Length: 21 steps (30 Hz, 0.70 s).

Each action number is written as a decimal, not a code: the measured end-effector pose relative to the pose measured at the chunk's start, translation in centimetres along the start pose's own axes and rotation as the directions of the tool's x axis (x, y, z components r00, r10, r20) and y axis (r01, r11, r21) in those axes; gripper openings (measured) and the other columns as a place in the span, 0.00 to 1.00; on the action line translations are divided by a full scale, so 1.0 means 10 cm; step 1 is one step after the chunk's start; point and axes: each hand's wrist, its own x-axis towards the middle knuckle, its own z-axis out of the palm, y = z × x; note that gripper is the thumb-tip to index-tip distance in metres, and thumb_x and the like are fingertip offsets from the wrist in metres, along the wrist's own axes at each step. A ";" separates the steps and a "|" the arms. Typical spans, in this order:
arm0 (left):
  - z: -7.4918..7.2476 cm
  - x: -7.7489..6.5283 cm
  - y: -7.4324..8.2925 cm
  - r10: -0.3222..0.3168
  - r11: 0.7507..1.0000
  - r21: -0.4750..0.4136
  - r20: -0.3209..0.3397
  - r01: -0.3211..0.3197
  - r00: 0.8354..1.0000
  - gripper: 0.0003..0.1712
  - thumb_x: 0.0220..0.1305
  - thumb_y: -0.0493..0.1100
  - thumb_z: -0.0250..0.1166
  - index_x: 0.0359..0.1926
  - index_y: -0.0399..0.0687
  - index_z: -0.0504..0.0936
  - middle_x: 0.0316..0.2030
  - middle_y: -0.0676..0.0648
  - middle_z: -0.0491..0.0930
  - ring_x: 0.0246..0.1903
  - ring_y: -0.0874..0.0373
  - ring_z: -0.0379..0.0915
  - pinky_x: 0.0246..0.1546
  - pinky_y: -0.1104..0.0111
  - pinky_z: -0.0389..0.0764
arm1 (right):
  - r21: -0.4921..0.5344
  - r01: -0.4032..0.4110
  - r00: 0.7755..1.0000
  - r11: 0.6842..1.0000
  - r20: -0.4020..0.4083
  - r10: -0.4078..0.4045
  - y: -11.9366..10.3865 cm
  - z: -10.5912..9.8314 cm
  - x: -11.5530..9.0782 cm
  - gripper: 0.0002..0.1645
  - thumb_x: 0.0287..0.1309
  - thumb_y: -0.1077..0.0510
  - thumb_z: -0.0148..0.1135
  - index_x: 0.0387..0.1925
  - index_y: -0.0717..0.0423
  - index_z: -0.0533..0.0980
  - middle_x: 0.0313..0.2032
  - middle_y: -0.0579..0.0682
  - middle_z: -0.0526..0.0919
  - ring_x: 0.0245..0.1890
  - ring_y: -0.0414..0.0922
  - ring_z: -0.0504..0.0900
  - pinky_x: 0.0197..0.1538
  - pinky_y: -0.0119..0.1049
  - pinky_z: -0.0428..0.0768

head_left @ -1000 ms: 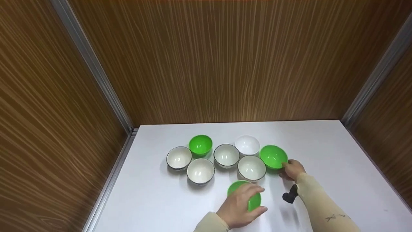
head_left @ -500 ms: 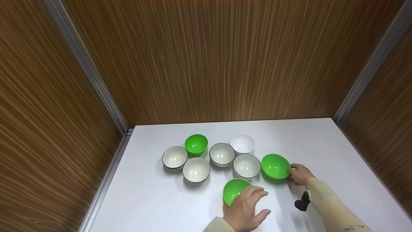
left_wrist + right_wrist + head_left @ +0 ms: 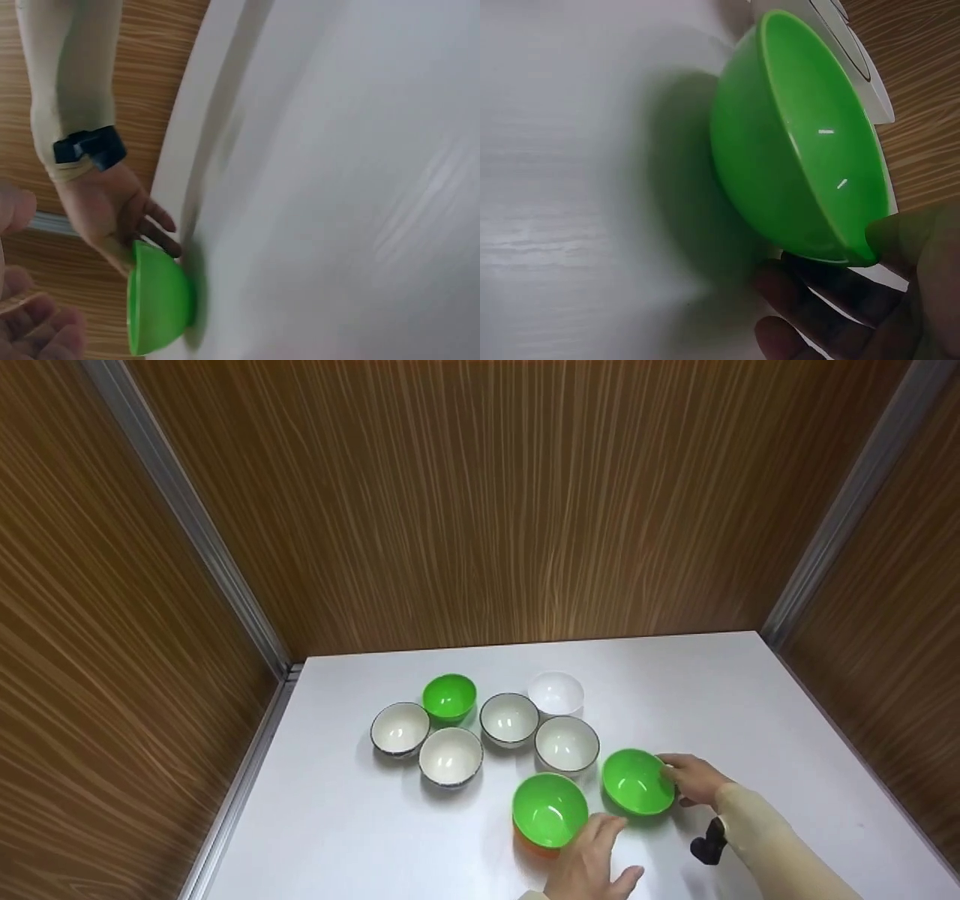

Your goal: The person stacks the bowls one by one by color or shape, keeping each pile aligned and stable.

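Observation:
My right hand (image 3: 696, 781) pinches the right rim of a green bowl (image 3: 636, 786), thumb inside and fingers beneath. In the right wrist view this green bowl (image 3: 780, 157) tilts slightly above its shadow on the white table. My left hand (image 3: 592, 861) has its fingers spread, beside the lower right rim of another green bowl (image 3: 550, 810). Under that one shows the side of an orange bowl (image 3: 534, 849), mostly hidden. At the left edge of the left wrist view are loose fingers of my left hand (image 3: 37, 322), holding nothing.
Behind stand several white bowls with dark rims, such as the front one (image 3: 450, 759) and the one nearest the green bowls (image 3: 568, 745). A plain white bowl (image 3: 556, 694) and a green bowl (image 3: 449, 697) are at the back. Wood-grain panels (image 3: 480, 510) enclose the table (image 3: 315, 810).
My right hand has brought its green bowl from beside the white bowls toward the front. My left hand has drawn back and right, uncovering the front green bowl and the orange one under it.

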 end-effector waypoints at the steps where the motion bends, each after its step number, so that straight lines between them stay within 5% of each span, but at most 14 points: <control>1: 0.04 -0.01 0.02 -0.034 0.999 0.008 0.009 0.034 0.999 0.35 0.50 0.56 0.67 0.57 0.47 0.68 0.51 0.53 0.68 0.49 0.66 0.67 0.52 0.78 0.67 | -0.007 0.010 1.000 1.000 0.007 -0.010 0.00 0.00 -0.02 0.25 0.64 0.58 0.44 0.61 0.62 0.64 0.54 0.66 0.69 0.43 0.54 0.75 0.38 0.48 0.80; 6: 0.25 -0.03 0.08 -0.229 0.973 0.008 0.102 0.230 0.968 0.45 0.46 0.61 0.68 0.61 0.44 0.63 0.54 0.51 0.66 0.50 0.63 0.67 0.50 0.71 0.73 | -0.044 0.043 0.999 0.998 0.018 -0.042 0.01 0.03 -0.08 0.22 0.65 0.55 0.47 0.59 0.55 0.70 0.58 0.65 0.66 0.48 0.57 0.73 0.34 0.45 0.80; 12: 0.43 -0.06 0.06 -0.445 0.887 -0.018 0.228 0.461 0.866 0.54 0.43 0.62 0.70 0.65 0.41 0.57 0.59 0.47 0.64 0.57 0.57 0.62 0.57 0.64 0.67 | -0.122 0.073 0.997 0.990 0.038 -0.068 0.03 0.05 -0.14 0.22 0.65 0.52 0.46 0.57 0.53 0.71 0.59 0.65 0.66 0.55 0.65 0.66 0.43 0.56 0.76; 16: 0.54 -0.08 0.04 -0.503 0.852 -0.023 0.241 0.523 0.830 0.58 0.39 0.61 0.72 0.66 0.40 0.55 0.58 0.46 0.64 0.57 0.56 0.62 0.58 0.66 0.65 | -0.149 0.071 0.997 0.986 0.043 -0.065 0.05 0.09 -0.16 0.21 0.65 0.51 0.47 0.57 0.51 0.72 0.59 0.64 0.66 0.57 0.67 0.62 0.48 0.61 0.71; 21: 0.67 -0.10 0.05 -0.536 0.830 -0.036 0.220 0.556 0.815 0.63 0.35 0.64 0.73 0.67 0.38 0.53 0.55 0.46 0.65 0.56 0.55 0.62 0.57 0.66 0.66 | -0.079 0.030 0.999 0.996 0.046 -0.026 0.07 0.13 -0.20 0.22 0.62 0.48 0.51 0.55 0.50 0.74 0.58 0.62 0.67 0.55 0.62 0.67 0.41 0.50 0.78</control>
